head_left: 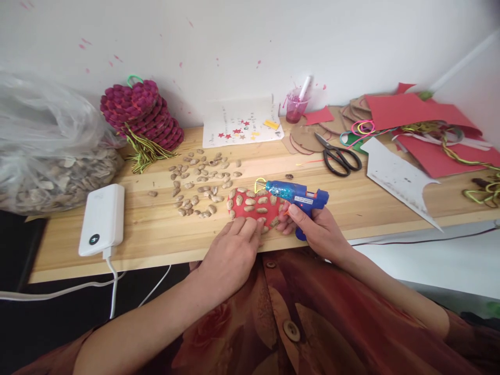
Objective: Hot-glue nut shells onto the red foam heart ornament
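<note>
A blue hot glue gun (299,195) is in my right hand (318,229), its fingers wrapped round the handle and its nozzle pointing left. Below the nozzle lies a red disc (255,209) bearing rows of peanuts in the shell (261,210), with a yellow cord loop (258,183) at its far edge. My left hand (233,253) rests at the disc's near edge, fingers curled down and pressed together. What its fingertips hold is hidden, though a peanut shows beside them. Loose peanuts (203,178) are scattered on the table left of the disc.
At the left stand a plastic bag (58,151) of shells and a white power bank (102,220). Behind are purple stacked discs with a tassel (144,117), a paper sheet (219,117) and a cup (296,109). Scissors (338,156) and red card (402,112) lie right.
</note>
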A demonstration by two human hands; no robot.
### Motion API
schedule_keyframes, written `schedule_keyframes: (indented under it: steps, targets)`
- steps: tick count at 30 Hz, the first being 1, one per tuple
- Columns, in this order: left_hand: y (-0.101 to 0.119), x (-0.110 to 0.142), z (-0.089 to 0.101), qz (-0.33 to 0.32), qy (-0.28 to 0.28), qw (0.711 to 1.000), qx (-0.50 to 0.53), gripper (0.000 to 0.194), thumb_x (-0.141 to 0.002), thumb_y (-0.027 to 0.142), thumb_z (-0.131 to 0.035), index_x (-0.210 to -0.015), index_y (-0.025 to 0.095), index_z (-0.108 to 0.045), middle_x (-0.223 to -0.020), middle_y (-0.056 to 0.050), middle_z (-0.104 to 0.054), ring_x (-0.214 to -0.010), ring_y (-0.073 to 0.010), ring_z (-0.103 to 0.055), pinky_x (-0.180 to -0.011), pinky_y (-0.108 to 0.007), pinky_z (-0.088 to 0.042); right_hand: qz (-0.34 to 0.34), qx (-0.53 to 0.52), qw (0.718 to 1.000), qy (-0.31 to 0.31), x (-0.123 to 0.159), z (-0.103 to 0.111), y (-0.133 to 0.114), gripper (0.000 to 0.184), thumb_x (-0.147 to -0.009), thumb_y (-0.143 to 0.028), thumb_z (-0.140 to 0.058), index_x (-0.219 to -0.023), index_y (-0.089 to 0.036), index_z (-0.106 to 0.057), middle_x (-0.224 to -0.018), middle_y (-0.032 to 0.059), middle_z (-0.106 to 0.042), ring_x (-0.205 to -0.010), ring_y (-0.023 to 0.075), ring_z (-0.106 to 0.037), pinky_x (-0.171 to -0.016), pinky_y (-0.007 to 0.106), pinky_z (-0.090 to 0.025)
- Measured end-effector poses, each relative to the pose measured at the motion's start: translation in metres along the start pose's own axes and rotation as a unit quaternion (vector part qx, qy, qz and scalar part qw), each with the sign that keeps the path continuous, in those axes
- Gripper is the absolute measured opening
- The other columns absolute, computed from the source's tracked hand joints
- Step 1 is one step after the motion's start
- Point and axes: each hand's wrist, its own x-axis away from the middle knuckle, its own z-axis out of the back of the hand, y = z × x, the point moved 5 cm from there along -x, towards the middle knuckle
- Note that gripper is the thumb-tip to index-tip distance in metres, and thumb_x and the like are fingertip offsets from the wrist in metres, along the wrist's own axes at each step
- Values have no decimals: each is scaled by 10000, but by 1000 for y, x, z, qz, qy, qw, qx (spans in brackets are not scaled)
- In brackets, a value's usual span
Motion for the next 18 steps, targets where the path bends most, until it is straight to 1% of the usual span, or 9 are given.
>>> schedule_keyframes:
  steps: [3, 6, 9, 13, 15, 18]
  targets:
    - [0, 0, -1, -8, -1, 1000, -5, 373, -1025, 138, -408, -1343, 53, -583, -995, -127, -652, -906, -267, -596, -814, -395, -567, -2, -4, 1000, -5, 0, 0, 1, 470, -891, -640, -692, -820, -176, -714, -717, 55, -745, -628, 169, -719, -615, 291, -616]
    - [0, 0, -2, -9, -11, 1000, -9, 395, -1028, 151, -422, -1375, 21, -561, -1029, -139, -656, -934, -275, -600, -847, -412, -565, -7, -9, 1000, -5, -1, 0, 2, 477, -883, -643, -700, -827, -170, -713, -727, 58, -744, -624, 162, -717, -612, 286, -615]
    - [0, -1, -1, -8, -35, 999, -20, 405, -1020, 134, -436, -1387, 18, -562, -1054, -135, -662, -955, -267, -605, -861, -397, -560, -12, -14, 1000, -2, -1, 1, 2, 478, -875, -648, -706, -837, -172, -706, -734, 52, -741, -623, 159, -719, -615, 282, -617]
    - [1, -2, 2, -9, -65, 998, -25, 440, -974, 76, -456, -1398, 32, -569, -1086, -132, -673, -982, -264, -607, -880, -391, -550, -18, -23, 1000, 0, -1, 1, 2, 468, -864, -649, -719, -833, -184, -689, -756, 45, -734, -636, 163, -728, -602, 276, -613]
    - [0, -2, 3, -8, -70, 997, -29, 466, -954, 61, -468, -1409, 45, -568, -1106, -129, -678, -996, -264, -607, -886, -390, -544, -24, -28, 999, -1, -2, 1, 2, 468, -859, -654, -721, -829, -189, -685, -752, 44, -731, -640, 169, -729, -598, 280, -612]
    - [0, -3, 5, -12, -62, 997, -43, 470, -935, 67, -516, -1399, 48, -584, -1100, -119, -681, -986, -259, -605, -878, -378, -534, -30, -31, 999, 1, -2, 0, 1, 468, -857, -659, -720, -825, -193, -683, -741, 44, -729, -644, 173, -727, -599, 282, -610]
